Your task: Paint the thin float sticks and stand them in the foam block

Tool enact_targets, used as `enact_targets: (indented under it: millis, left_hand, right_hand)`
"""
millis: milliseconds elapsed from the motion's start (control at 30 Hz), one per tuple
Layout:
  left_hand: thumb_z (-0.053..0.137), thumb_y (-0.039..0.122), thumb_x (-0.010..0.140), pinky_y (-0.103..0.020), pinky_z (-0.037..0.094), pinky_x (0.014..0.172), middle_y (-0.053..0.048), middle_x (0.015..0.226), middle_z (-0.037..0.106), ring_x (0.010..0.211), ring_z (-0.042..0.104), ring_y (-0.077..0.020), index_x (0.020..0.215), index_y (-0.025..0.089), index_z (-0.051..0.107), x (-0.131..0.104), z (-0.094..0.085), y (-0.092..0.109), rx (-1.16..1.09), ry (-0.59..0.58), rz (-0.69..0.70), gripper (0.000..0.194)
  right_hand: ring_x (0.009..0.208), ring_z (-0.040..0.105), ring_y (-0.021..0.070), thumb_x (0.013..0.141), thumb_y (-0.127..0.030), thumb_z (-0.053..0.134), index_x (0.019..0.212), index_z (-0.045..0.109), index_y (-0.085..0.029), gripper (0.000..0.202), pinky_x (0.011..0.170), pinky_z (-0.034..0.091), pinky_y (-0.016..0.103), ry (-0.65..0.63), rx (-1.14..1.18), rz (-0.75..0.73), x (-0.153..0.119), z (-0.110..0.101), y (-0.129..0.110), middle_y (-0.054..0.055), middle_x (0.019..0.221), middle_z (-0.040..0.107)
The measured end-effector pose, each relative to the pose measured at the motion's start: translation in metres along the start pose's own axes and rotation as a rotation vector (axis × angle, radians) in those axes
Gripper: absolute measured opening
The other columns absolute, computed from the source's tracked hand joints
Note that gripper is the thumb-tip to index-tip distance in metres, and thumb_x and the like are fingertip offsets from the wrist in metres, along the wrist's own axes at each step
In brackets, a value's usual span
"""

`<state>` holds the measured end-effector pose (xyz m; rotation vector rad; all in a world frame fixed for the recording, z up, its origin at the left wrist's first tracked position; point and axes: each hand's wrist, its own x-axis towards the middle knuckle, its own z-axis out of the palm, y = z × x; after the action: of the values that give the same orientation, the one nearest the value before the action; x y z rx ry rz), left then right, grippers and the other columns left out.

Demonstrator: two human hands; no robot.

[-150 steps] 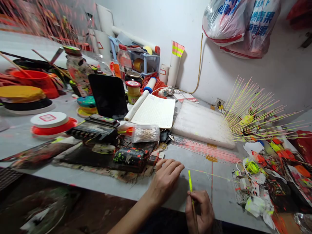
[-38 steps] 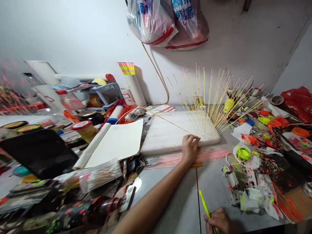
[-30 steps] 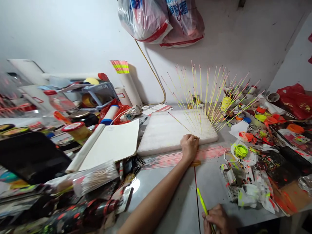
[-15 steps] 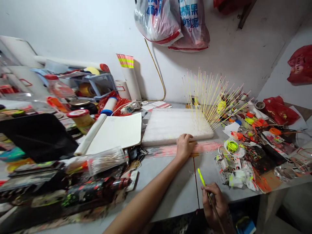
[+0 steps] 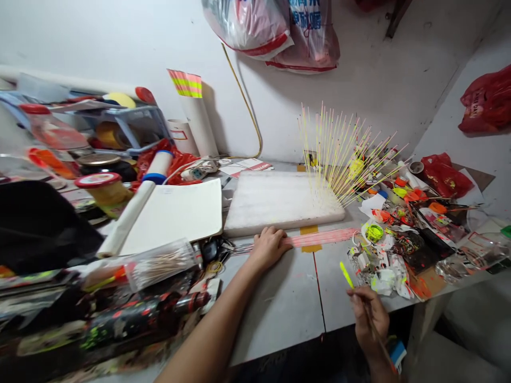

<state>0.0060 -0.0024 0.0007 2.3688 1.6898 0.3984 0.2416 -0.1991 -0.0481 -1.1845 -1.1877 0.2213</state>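
Nearest, the right hand (image 5: 369, 314) pinches a yellow-tipped brush (image 5: 346, 274). The left hand (image 5: 270, 246) touches flat pink sticks (image 5: 331, 236), its grip unclear; beyond, many yellow-banded sticks (image 5: 337, 183) stand in a white block (image 5: 271, 197).

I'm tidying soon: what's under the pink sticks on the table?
Under the pink sticks, yellow-brown tape and grey table show; whatever lies beneath the left hand is hidden.

- Plastic bags (image 5: 249, 26) hanging on the wall (image 5: 131, 42) before me
- An open notebook (image 5: 179, 215)
- A clear pack of cotton swabs (image 5: 162, 266), near the notebook
- A red-lidded jar (image 5: 104, 194) to my left
- A black panel (image 5: 35, 229), perhaps a screen; it's too blurred for me to tell
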Motion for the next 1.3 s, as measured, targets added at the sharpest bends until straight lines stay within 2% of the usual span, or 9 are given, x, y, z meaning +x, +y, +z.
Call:
enact_targets:
  millis: [133, 200, 300, 400, 500, 633, 767, 1133, 1300]
  left_hand:
    - [0.048, 0.038, 0.091, -0.038, 0.046, 0.085, -0.01, 0.101, 0.068, 0.104, 0.061, -0.0284, 0.095, 0.021, 0.072, 0.006, 0.002, -0.008, -0.044, 0.017, 0.015, 0.029]
    - [0.045, 0.036, 0.089, -0.036, 0.047, 0.084, -0.01, 0.097, 0.068, 0.099, 0.063, -0.0272, 0.091, 0.021, 0.072, 0.009, 0.003, -0.011, -0.066, 0.033, 0.031, 0.031]
    - [0.042, 0.038, 0.087, -0.036, 0.048, 0.082, -0.01, 0.095, 0.069, 0.095, 0.064, -0.0271, 0.088, 0.02, 0.072, 0.011, 0.004, -0.013, -0.088, 0.057, 0.056, 0.035]
    - [0.04, 0.04, 0.084, -0.036, 0.05, 0.08, -0.01, 0.093, 0.07, 0.094, 0.065, -0.0279, 0.086, 0.021, 0.072, 0.012, 0.005, -0.013, -0.118, 0.086, 0.059, 0.037]
    - [0.039, 0.042, 0.082, -0.037, 0.052, 0.08, -0.01, 0.091, 0.07, 0.092, 0.066, -0.0287, 0.082, 0.022, 0.071, 0.011, 0.007, -0.012, -0.155, 0.118, 0.046, 0.038]
    - [0.039, 0.045, 0.083, -0.037, 0.053, 0.079, -0.01, 0.092, 0.071, 0.087, 0.067, -0.0271, 0.08, 0.023, 0.071, 0.008, 0.008, -0.009, -0.183, 0.148, 0.039, 0.039]
    - [0.038, 0.047, 0.087, -0.034, 0.053, 0.079, -0.008, 0.09, 0.071, 0.088, 0.067, -0.0253, 0.079, 0.024, 0.07, 0.003, 0.006, -0.005, -0.199, 0.184, 0.071, 0.04]
    - [0.037, 0.039, 0.094, -0.035, 0.05, 0.073, -0.006, 0.088, 0.071, 0.085, 0.066, -0.0245, 0.085, 0.025, 0.067, -0.006, 0.007, 0.004, -0.155, 0.298, 0.175, 0.034]
    - [0.037, 0.038, 0.097, -0.033, 0.047, 0.071, -0.005, 0.087, 0.07, 0.08, 0.066, -0.0219, 0.089, 0.024, 0.068, -0.007, 0.004, 0.01, -0.207, 0.329, 0.199, 0.035]
  right_hand:
    - [0.068, 0.071, 0.0187, 0.092, -0.051, 0.065, 0.096, 0.062, -0.02, 0.031, 0.058, 0.056, 0.026, 0.096, -0.116, 0.092, 0.048, -0.039, 0.009, 0.007, 0.083, 0.076]
    - [0.068, 0.071, 0.02, 0.093, -0.059, 0.058, 0.095, 0.061, -0.019, 0.04, 0.059, 0.056, 0.027, 0.078, -0.274, 0.094, 0.082, -0.058, 0.013, 0.009, 0.083, 0.076]
    - [0.073, 0.072, 0.0226, 0.089, -0.063, 0.06, 0.093, 0.067, -0.019, 0.045, 0.064, 0.056, 0.031, 0.032, -0.399, 0.094, 0.134, -0.081, 0.021, 0.009, 0.083, 0.075]
    - [0.073, 0.071, 0.0238, 0.087, -0.062, 0.06, 0.091, 0.071, -0.02, 0.044, 0.067, 0.055, 0.033, -0.052, -0.494, 0.089, 0.172, -0.09, 0.031, 0.008, 0.084, 0.076]
    - [0.078, 0.072, 0.0255, 0.087, -0.055, 0.059, 0.089, 0.073, -0.022, 0.036, 0.071, 0.055, 0.033, -0.14, -0.581, 0.07, 0.194, -0.086, 0.043, 0.007, 0.086, 0.077]
    - [0.079, 0.073, 0.0255, 0.087, -0.042, 0.061, 0.087, 0.075, -0.025, 0.022, 0.073, 0.054, 0.033, -0.236, -0.691, 0.042, 0.206, -0.076, 0.055, 0.006, 0.087, 0.077]
    - [0.08, 0.073, 0.025, 0.089, -0.036, 0.061, 0.085, 0.075, -0.024, 0.018, 0.077, 0.054, 0.032, -0.299, -0.771, 0.015, 0.208, -0.071, 0.061, 0.005, 0.087, 0.077]
    - [0.091, 0.069, 0.0252, 0.095, -0.046, 0.054, 0.091, 0.074, -0.026, 0.028, 0.082, 0.052, 0.034, -0.334, -0.826, -0.085, 0.192, -0.081, 0.039, 0.004, 0.094, 0.077]
    - [0.088, 0.07, 0.0253, 0.098, -0.054, 0.045, 0.091, 0.075, -0.026, 0.042, 0.079, 0.052, 0.035, -0.313, -0.819, -0.083, 0.186, -0.086, 0.028, 0.005, 0.091, 0.077]
